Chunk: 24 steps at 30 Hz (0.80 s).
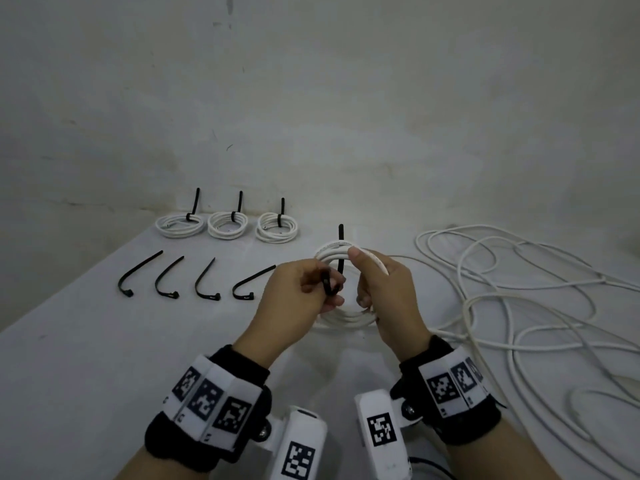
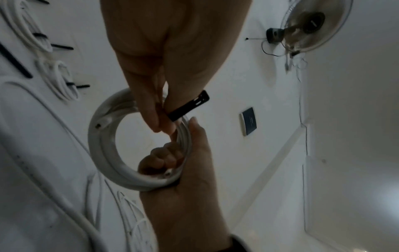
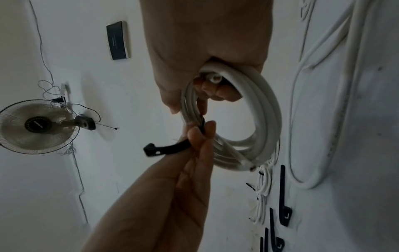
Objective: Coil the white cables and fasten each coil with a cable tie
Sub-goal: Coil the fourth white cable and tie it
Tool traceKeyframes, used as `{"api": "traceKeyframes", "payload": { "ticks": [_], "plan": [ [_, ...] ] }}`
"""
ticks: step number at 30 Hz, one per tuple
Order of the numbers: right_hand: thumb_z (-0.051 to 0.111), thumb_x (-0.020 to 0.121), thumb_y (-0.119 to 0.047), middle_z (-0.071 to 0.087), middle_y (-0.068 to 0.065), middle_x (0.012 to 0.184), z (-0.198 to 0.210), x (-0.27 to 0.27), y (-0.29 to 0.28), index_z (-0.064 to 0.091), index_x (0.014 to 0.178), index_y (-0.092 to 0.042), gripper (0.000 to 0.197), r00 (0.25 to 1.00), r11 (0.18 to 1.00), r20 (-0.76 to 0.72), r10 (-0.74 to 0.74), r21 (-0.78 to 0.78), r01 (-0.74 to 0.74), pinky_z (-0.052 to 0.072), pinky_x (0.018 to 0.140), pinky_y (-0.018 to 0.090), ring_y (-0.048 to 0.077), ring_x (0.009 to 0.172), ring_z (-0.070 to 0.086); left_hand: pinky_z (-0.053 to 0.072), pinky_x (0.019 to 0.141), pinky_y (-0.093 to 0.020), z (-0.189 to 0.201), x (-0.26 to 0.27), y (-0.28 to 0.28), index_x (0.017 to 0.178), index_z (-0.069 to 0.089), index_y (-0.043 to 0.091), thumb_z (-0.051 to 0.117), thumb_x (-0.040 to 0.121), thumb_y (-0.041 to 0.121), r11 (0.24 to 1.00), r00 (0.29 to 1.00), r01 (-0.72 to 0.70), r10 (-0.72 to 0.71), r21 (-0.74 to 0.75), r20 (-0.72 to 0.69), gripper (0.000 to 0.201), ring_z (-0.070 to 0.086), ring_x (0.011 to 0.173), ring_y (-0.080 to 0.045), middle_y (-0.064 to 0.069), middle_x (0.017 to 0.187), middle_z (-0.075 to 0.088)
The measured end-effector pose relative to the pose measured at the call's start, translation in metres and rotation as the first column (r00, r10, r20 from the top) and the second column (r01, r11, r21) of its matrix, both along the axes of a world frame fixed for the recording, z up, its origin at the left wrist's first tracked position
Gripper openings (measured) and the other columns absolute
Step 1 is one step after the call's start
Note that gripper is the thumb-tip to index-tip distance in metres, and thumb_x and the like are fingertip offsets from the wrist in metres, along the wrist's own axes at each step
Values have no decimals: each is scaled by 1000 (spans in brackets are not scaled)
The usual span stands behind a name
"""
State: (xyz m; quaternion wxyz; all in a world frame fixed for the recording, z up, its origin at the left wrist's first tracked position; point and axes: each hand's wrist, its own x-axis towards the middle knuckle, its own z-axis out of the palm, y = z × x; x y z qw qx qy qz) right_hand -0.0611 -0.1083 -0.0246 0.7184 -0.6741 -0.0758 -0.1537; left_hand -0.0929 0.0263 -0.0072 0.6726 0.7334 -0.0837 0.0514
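Three finished coils of white cable (image 1: pixel 180 225), (image 1: pixel 227 225), (image 1: pixel 277 227) sit in a row at the far left of the pale grey table (image 1: pixel 86 341), each cinched by a black plastic tie whose tail stands upright. Nearer and a little left of centre, four loose black cable ties (image 1: pixel 138 275), (image 1: pixel 168 278), (image 1: pixel 206 280), (image 1: pixel 251 282) lie side by side, each bent like a hook.

At centre, the left hand (image 1: pixel 298 292) pinches a black cable tie (image 1: pixel 329 284) between thumb and fingertips; the left wrist view shows its slotted head end (image 2: pixel 199 102) sticking out past the fingers. This tie passes round the top of the round white cable coil (image 1: pixel 346 317), and its tail pokes up behind the coil.

Just to the right, the right hand (image 1: pixel 388 292) is closed round that coil, thumb on its top and fingers curled through its middle, holding it upright above the table. One cut end of the cable (image 3: pixel 215 78) shows beside the curled fingers.

Further right, a long loose white cable (image 1: pixel 519 289) sprawls in tangled loops over the table's right side.
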Motion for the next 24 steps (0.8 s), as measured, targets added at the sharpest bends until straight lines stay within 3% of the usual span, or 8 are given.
{"api": "traceKeyframes", "payload": {
  "ticks": [4,7,11,14,16,19,21,24],
  "plan": [
    [63,88,-22,36,1,45,2,1,-6,64,62,-20,26,998,998,19,-55,22,54,31,43,22,14,42,34,54,79,-18,4,-6,9,88,70,9,58,86,-6,993,995,96,-98,64,35,20,70,84,-9,-6,90,73],
    [63,89,-22,35,-2,43,4,0,-7,62,56,-27,33,999,998,25,-29,56,28,30,44,25,14,41,33,54,81,-19,6,-7,12,81,72,17,66,85,8,992,988,26,-44,121,148,12,70,84,-9,-5,92,72],
    [59,91,-23,31,-5,41,4,-3,0,53,44,-26,48,991,981,-29,129,148,-123,28,47,26,14,39,30,55,82,-29,6,4,11,76,72,22,70,81,7,980,949,-72,10,187,314,16,69,82,-13,-8,86,70],
    [58,92,-25,35,-5,42,3,-6,3,70,68,-22,28,985,983,-9,170,67,-169,29,46,26,13,40,33,55,82,-36,9,10,10,80,75,17,75,76,5,975,919,-127,45,185,392,12,69,78,-15,-2,78,70],
    [58,92,-25,39,-4,43,4,-6,2,73,91,-13,19,988,988,22,150,17,-150,31,45,26,14,41,35,56,75,-28,11,11,9,79,74,17,77,73,5,972,910,-148,60,185,411,14,69,71,-8,4,75,72],
    [58,92,-23,41,-3,44,4,-4,-1,72,102,-12,20,990,990,42,135,29,-136,31,45,26,14,41,34,45,61,-16,14,14,7,74,66,27,81,70,21,929,840,-298,146,221,522,18,58,59,-1,12,72,64],
    [57,93,-22,38,-3,45,5,-5,-2,72,104,-13,20,987,985,38,157,71,-159,29,45,26,13,41,32,39,65,-9,15,20,9,84,60,32,81,69,32,894,787,-372,160,250,596,26,51,72,1,12,86,55],
    [55,94,-20,34,-5,46,8,-5,-3,71,103,-14,20,980,972,43,192,127,-196,27,44,24,12,40,29,40,77,-7,14,35,13,109,49,31,77,70,45,938,843,-255,98,233,528,50,55,92,-4,5,102,55]
  ]
}}
